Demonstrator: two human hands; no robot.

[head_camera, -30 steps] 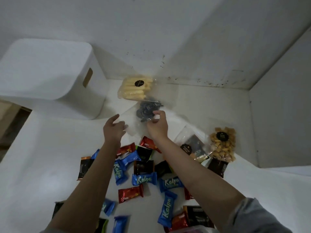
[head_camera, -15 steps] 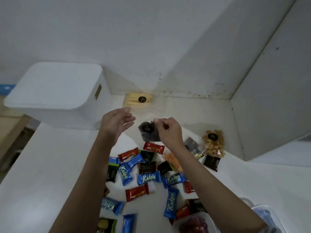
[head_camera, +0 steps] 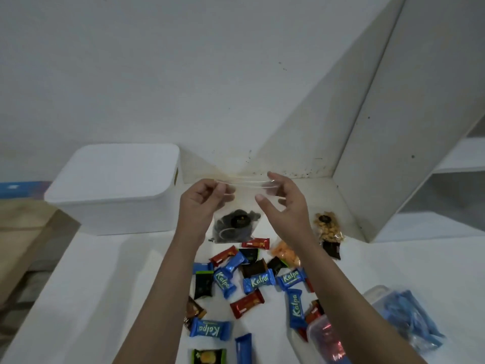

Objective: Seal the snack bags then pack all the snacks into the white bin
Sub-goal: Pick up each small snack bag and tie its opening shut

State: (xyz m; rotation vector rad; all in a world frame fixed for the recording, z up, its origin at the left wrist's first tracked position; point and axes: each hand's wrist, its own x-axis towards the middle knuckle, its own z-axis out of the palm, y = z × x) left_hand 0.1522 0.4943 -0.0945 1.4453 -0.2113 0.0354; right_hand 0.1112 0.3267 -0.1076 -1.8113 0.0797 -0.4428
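White walls met in a corner behind the white surface (head_camera: 86, 279). Task judged early: the bin (head_camera: 115, 190) stood at the left rear, and its inside could not be seen. No snack could be seen in it. Loose wrapped bars (head_camera: 258, 281) lay scattered across the middle of the surface, none packed. A bag of nuts (head_camera: 326, 227) lay at the right near the wall, and an orange snack bag (head_camera: 286, 253) lay partly hidden by the right forearm; whether either was sealed could not be told.

Sealing of one bag was in hand. A clear bag (head_camera: 236, 224) with dark contents hung above the surface, held up by its top strip between both hands. Left hand (head_camera: 202, 206): fingers curled, thumb and fingertips pinching the strip's left end. Right hand (head_camera: 283, 203): fingers bent round the strip's right end, thumb apart in front. The strip looked stretched straight between them; whether it was pressed closed along its length could not be told.

Left to do, by judgement: finish this seal, check the other bags, then load everything into the bin.
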